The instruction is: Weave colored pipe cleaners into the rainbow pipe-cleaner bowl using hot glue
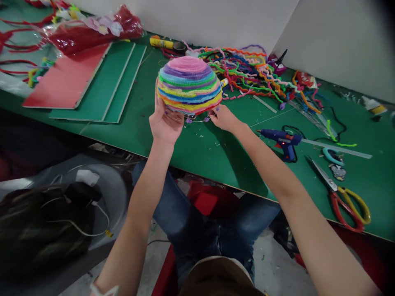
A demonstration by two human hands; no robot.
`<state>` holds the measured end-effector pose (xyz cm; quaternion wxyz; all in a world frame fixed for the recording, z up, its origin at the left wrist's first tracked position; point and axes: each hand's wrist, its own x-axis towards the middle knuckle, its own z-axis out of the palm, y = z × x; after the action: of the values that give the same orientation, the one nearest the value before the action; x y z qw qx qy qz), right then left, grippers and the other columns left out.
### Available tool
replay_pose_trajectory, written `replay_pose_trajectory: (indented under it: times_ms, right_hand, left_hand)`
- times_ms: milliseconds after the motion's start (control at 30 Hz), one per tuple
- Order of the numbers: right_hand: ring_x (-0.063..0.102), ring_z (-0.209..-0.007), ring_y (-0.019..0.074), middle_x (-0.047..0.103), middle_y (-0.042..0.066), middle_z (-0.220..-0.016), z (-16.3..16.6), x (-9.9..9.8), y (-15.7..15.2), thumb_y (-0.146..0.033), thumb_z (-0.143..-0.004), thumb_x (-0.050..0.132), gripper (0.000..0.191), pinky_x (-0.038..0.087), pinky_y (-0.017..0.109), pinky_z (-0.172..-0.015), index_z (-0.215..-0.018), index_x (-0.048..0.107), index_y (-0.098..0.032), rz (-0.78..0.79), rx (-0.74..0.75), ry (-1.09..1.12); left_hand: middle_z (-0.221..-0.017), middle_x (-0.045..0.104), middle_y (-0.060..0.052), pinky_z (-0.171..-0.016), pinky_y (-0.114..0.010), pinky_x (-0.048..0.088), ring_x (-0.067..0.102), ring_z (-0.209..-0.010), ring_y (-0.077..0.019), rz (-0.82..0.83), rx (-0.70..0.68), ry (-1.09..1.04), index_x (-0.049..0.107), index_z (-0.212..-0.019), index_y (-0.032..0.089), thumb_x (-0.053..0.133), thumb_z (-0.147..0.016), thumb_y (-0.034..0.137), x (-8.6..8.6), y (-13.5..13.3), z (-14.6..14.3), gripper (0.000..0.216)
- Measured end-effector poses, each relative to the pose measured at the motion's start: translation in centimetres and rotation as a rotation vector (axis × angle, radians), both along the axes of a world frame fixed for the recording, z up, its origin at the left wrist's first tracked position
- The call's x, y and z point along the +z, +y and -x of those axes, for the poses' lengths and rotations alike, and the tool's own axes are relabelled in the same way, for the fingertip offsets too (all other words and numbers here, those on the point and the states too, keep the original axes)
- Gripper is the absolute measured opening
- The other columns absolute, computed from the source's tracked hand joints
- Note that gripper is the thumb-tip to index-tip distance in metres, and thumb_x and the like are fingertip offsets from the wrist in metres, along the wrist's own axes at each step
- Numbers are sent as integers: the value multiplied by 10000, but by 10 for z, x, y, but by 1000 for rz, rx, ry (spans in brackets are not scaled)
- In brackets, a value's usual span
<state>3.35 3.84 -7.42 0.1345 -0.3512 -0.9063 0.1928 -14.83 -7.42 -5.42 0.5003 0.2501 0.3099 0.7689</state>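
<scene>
A dome (189, 84) wound from rainbow-coloured pipe cleaners, pink at the top, is held up over the green table. My left hand (166, 119) is wrapped round its left side and underside, palm up. At the dome's lower right rim, my right hand (224, 118) has its fingers bent close together, partly hidden under the edge. A thin strand with small purple pieces (206, 119) hangs along the rim between the hands. Whether the right fingers grip the rim or that strand is hard to make out.
A blue glue gun (284, 142) lies right of my right hand, with scissors (338, 193) nearer the table edge. Loose pipe cleaners (243, 72) are heaped behind. Red and green boards (66, 80) lie to the left, below a red plastic-wrapped bundle (92, 35).
</scene>
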Motion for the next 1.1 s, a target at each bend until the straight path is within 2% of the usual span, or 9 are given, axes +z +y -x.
replay_pose_trajectory:
  times_ms: [167,333,433,533,667,800,900,1000,1100]
  right_hand:
    - [582,-841,194,654,103,-961,-3,14,-16,-59,-738,477,261,463,344,-783,-901,663,-139,53,-83,-47]
    - [651,-809,170,734,33,-878,-39,34,-8,-217,-759,584,166,498,310,-739,-855,718,-195,510,151,39]
    - [648,-1041,189,705,73,-1124,-50,25,-2,-277,-871,476,295,508,354,-878,-1054,687,-185,366,-85,253]
    - [458,-1331,228,552,117,-1368,-42,9,-22,-296,-932,399,389,345,478,-1109,-1232,604,-157,93,-177,81]
    - [270,-1435,261,355,176,-1497,-21,-2,-96,-418,-960,344,560,246,490,-1173,-1390,439,-72,-18,68,-101]
    - [323,-1414,241,427,165,-1455,-9,5,-162,-412,-946,398,537,278,424,-1179,-1345,502,-67,38,262,21]
    - [532,-1266,163,596,91,-1321,-12,14,-169,-340,-971,347,422,426,348,-1089,-1261,593,-159,200,344,216]
    - [524,-1274,166,606,70,-1312,-24,18,-155,-333,-968,355,399,421,399,-1093,-1264,586,-199,166,159,278]
    - [293,-1424,303,378,220,-1471,-38,15,-156,-404,-918,464,584,255,533,-1169,-1369,457,-33,37,-154,62]
  left_hand:
    - [-1153,688,33,-772,-233,547,586,-1167,-160,56,58,51,596,-1184,363,438,-936,426,1,-1,-2,300]
    - [-1068,713,26,-719,-216,539,652,-1003,-138,-4,32,-1,621,-1137,345,465,-926,408,-4,1,-2,270]
    - [-975,726,32,-690,-198,533,670,-882,-107,-52,0,-47,624,-1126,349,471,-924,391,-4,0,-2,257]
    - [-971,717,45,-636,-162,512,656,-789,-71,-41,-1,-81,658,-1001,317,448,-938,359,-1,-1,-3,223]
    - [-1039,702,29,-625,-158,497,644,-859,-84,32,29,-47,651,-888,280,410,-956,386,3,-4,-8,272]
    - [-1012,716,4,-653,-184,513,655,-904,-119,36,9,-14,645,-1035,304,449,-934,424,0,-5,-12,251]
    - [-1000,718,38,-678,-175,512,661,-847,-91,-15,-34,-10,643,-1048,337,515,-907,414,-4,-4,-12,205]
    - [-1011,714,51,-678,-169,508,657,-806,-73,6,-19,18,660,-997,344,502,-917,407,-5,-3,-10,189]
    - [-996,722,37,-691,-182,516,661,-820,-86,30,8,22,662,-1025,349,476,-930,372,-3,-3,-8,210]
